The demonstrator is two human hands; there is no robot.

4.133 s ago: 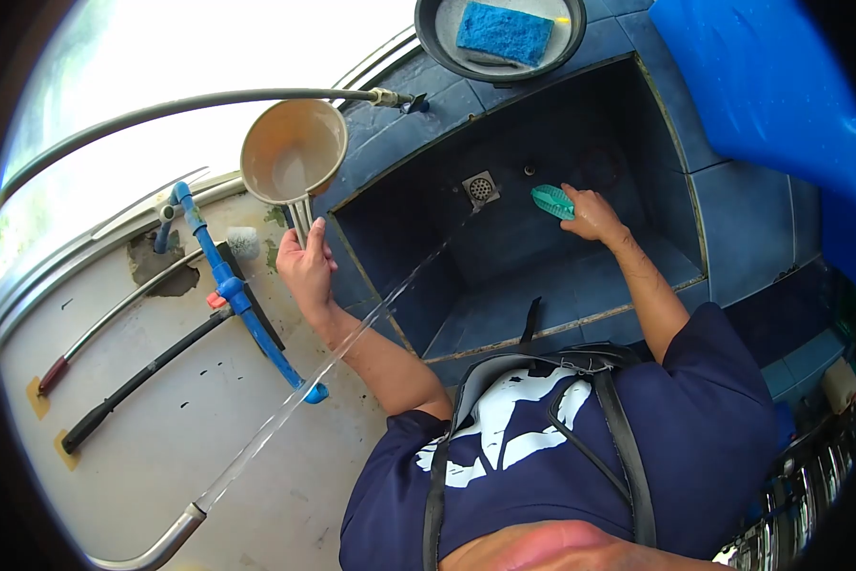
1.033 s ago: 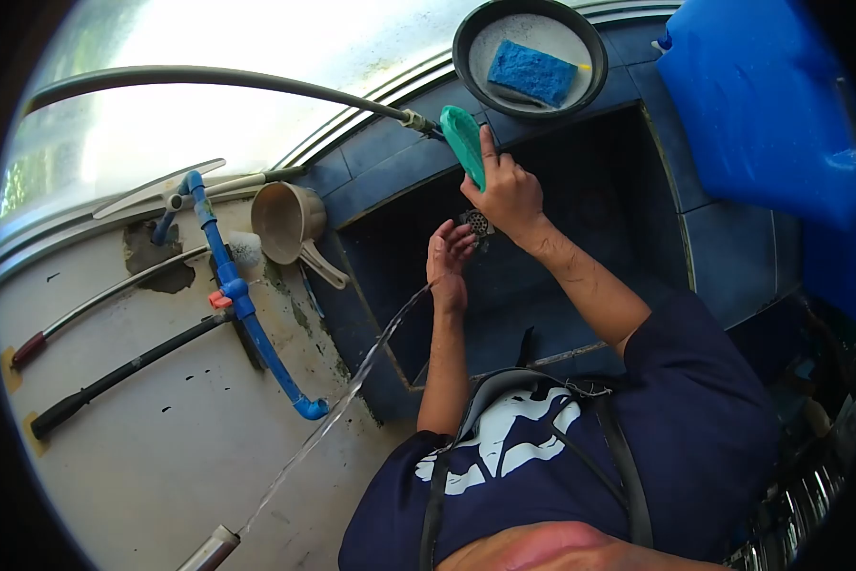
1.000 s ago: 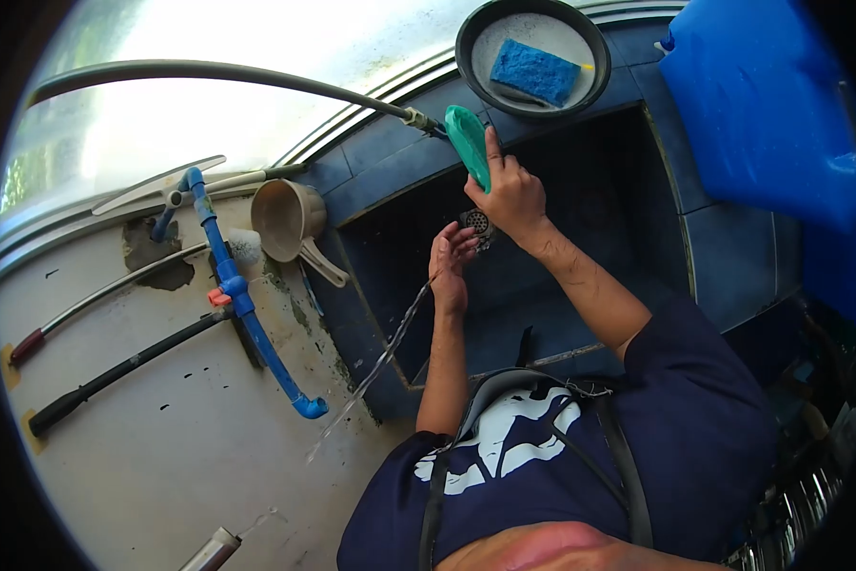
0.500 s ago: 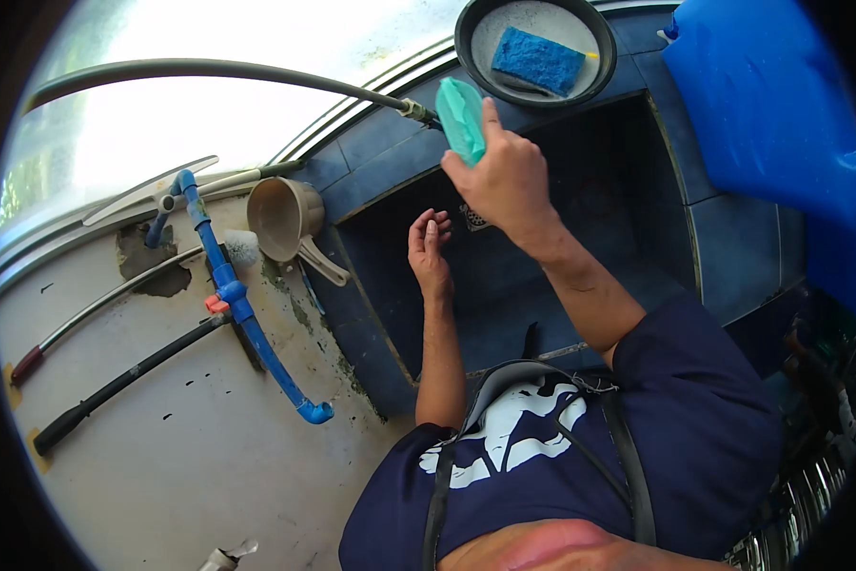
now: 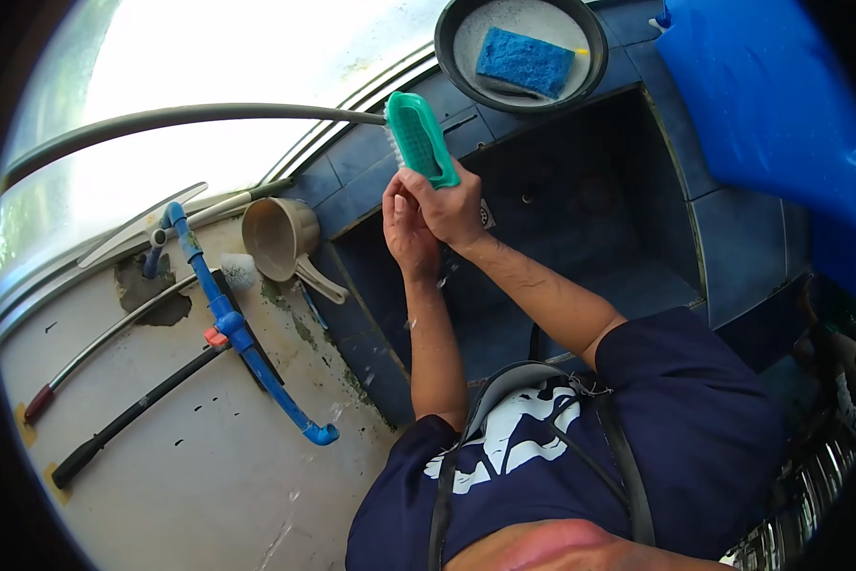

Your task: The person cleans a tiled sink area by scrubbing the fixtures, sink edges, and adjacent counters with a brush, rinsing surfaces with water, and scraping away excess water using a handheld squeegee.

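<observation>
My right hand (image 5: 454,211) is wrapped round the end of a green scrub brush (image 5: 416,138), whose white bristles face left. The brush is raised above the dark tiled sink (image 5: 580,209). Just left of the right hand is my left hand (image 5: 411,233), palm up and cupped, with its fingers loosely bent. The two hands meet or overlap at the fingers, and part of the left hand is hidden. A few water drops show around the left forearm.
A black basin (image 5: 444,57) of suds with a blue sponge (image 5: 525,62) stands on the sink's far ledge. A grey hose (image 5: 199,112) reaches behind the brush. On the left are a dipper (image 5: 280,238) and blue pipes (image 5: 233,324); a blue plastic container (image 5: 770,105) is right.
My right hand has moved left and slightly down with the brush, turning it so the bristles show. My left hand has risen to meet it. The view has shifted slightly.
</observation>
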